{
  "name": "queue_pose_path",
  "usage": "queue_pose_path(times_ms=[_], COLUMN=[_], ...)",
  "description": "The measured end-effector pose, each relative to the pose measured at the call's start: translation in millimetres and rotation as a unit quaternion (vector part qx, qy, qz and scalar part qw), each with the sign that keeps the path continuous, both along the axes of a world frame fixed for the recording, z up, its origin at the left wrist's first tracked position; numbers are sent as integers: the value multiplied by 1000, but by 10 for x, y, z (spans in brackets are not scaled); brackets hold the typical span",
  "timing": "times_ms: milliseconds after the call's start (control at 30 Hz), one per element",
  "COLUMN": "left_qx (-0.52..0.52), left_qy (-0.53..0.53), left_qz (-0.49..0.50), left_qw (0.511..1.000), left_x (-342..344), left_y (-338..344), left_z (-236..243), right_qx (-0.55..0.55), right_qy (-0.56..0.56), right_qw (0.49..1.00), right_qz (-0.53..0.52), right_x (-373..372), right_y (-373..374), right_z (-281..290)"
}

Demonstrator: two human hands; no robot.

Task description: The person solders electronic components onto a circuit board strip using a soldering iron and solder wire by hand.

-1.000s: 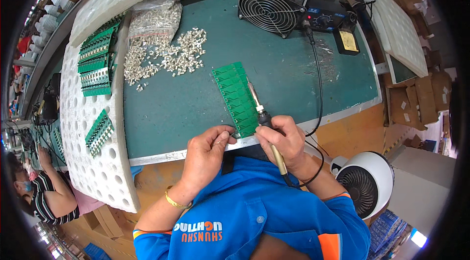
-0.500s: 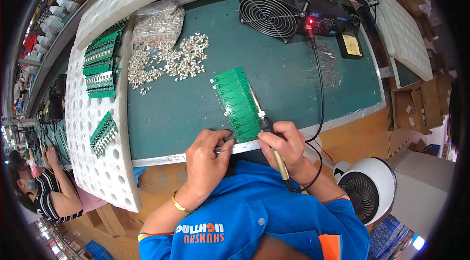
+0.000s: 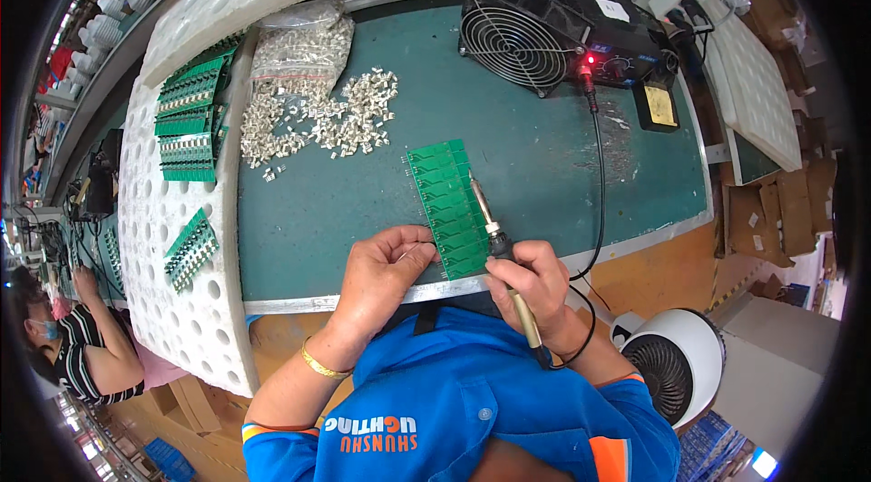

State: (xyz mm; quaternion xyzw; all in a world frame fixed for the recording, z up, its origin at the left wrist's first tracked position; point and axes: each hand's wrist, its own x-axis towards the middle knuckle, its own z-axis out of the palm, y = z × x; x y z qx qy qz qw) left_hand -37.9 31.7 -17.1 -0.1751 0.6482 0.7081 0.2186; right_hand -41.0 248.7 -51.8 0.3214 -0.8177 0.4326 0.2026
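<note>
A long green circuit board lies on the green bench mat, its near end at the bench's front edge. Small pale parts stick out along its left edge. My left hand is closed in a pinch against that edge, near the board's lower end; whatever is between the fingertips is hidden. In my right hand is a soldering iron, gripped by its handle. Its metal tip points away from me, over or just above the board's right edge; contact cannot be told.
Small metallic connectors lie heaped beside a clear bag of them. Finished-looking boards rest on white foam at left. A black fan, a soldering station and its cord stand at back right. A person sits far left.
The whole view has shifted slightly. My left fingertips have drawn together and moved a little up along the board's left edge. The soldering iron stays in my right hand, at the board's right side.
</note>
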Motion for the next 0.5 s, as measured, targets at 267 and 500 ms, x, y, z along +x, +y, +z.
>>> queue_pose_path(times_ms=[267,500], left_qx=[8,-1], left_qy=[-21,-38], left_qz=[5,12], left_qw=[1000,999], left_x=[-34,-49], left_y=[3,20], left_z=[1,8], right_qx=[-59,-188], right_qy=[-66,-142], right_qw=[995,968], right_qz=[36,87], right_x=[-1,134], right_y=[132,243], right_z=[87,38])
